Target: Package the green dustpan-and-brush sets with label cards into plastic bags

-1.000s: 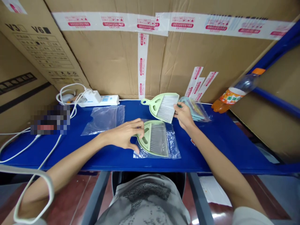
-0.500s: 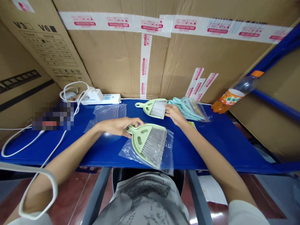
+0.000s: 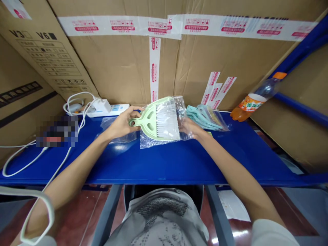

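A light green dustpan point(image 3: 147, 124) with a small white-bristled brush point(image 3: 166, 119) nested in it is held up above the table, bristles to the right. My left hand point(image 3: 124, 123) is closed around the handle end from behind. A clear plastic bag point(image 3: 146, 142) hangs around the pan and past its bristle end. My right hand point(image 3: 191, 128) is at the bristle side, partly behind the bag; its fingers are hidden. The second green dustpan seen earlier is out of sight behind this one.
Light blue plastic pieces point(image 3: 202, 118) in clear wrapping lie to the right. An orange drink bottle point(image 3: 253, 102) leans at the right corner. A power strip point(image 3: 119, 109) with white cables and a flat plastic bag point(image 3: 125, 138) are on the left. Cardboard point(image 3: 115, 68) walls the blue table point(image 3: 159, 167).
My left hand has lifted the bagged dustpan and brush away from the table's front edge, turning it level in front of my right hand. It now covers the farther set.
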Demonstrator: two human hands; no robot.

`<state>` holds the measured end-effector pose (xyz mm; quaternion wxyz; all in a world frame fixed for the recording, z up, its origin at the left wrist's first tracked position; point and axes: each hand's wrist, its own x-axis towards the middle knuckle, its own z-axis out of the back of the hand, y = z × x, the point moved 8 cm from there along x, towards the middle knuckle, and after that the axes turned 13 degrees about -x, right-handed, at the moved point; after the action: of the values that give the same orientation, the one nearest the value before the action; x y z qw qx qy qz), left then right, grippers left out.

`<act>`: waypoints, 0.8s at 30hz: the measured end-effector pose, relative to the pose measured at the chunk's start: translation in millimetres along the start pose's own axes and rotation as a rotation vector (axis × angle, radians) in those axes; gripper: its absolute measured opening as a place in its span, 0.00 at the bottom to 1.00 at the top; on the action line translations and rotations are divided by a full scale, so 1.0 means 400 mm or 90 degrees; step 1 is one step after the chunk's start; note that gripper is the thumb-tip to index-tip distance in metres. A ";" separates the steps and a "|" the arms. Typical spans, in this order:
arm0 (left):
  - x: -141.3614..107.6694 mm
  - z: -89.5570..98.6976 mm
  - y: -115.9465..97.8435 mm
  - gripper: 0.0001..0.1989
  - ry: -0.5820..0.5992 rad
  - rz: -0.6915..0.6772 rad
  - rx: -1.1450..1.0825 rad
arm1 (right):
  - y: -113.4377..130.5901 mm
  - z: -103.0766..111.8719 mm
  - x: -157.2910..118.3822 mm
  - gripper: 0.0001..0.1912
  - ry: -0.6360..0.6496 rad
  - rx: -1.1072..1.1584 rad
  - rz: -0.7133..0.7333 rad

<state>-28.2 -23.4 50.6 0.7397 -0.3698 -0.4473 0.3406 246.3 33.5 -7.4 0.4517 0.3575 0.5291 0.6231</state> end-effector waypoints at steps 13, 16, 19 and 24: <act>-0.002 -0.006 0.018 0.32 -0.026 0.002 0.159 | 0.195 0.111 -0.179 0.09 -0.382 -0.229 0.361; -0.006 -0.017 0.017 0.34 -0.026 -0.015 0.175 | 0.185 0.052 -0.182 0.10 -0.302 -0.297 0.341; -0.009 -0.023 0.010 0.36 -0.029 -0.041 0.173 | 0.153 0.040 -0.166 0.08 -0.278 -0.281 0.290; -0.016 -0.026 -0.005 0.38 -0.040 -0.053 0.215 | 0.105 0.029 -0.116 0.14 -0.130 -0.121 0.204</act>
<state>-20.6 -32.3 46.5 0.7905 -0.2106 -0.4218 0.3910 264.9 -7.4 37.5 0.4299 0.4543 0.3560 0.6943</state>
